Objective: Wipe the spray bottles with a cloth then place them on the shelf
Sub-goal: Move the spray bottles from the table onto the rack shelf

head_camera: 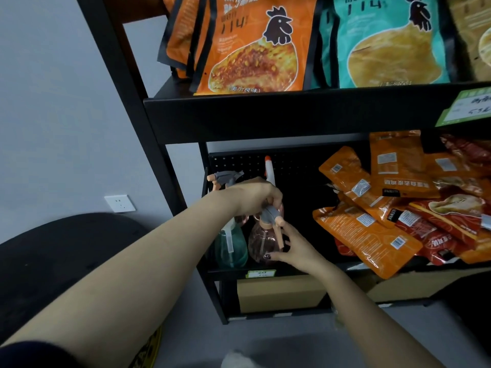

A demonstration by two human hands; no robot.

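Both forearms reach in from the bottom edge toward the lower shelf (265,272) of a black rack, and they meet on a pink spray bottle (261,243) that stands at the shelf's left end. From above, the left hand (255,197) closes over the grey spray head, its fingers curled round the back of the nozzle. From the right, the right hand (295,248) grasps the round pink body low down, thumb across the front and a dark-painted nail showing against the plastic. The peach trigger hangs between the two hands.

Just left of this bottle, touching or nearly so, stands a green spray bottle (231,248) with a white head. Behind the left wrist another grey and peach spray head (225,177) pokes up, and a white nozzle with an orange tip (269,168) rises beside it; their bodies are hidden by the arm. A perforated black panel (292,166) backs this corner.

To the right, a loose heap of orange and red snack packets (385,208) crowds the remaining shelf space, its nearest packet close to the right hand. On the shelf above stand large orange bags (252,49) and teal bags (393,46) with a rooster print. Cardboard boxes (279,293) sit below. A wall socket (119,203) shows at left, and something white and blurred (236,359) lies at the bottom edge.
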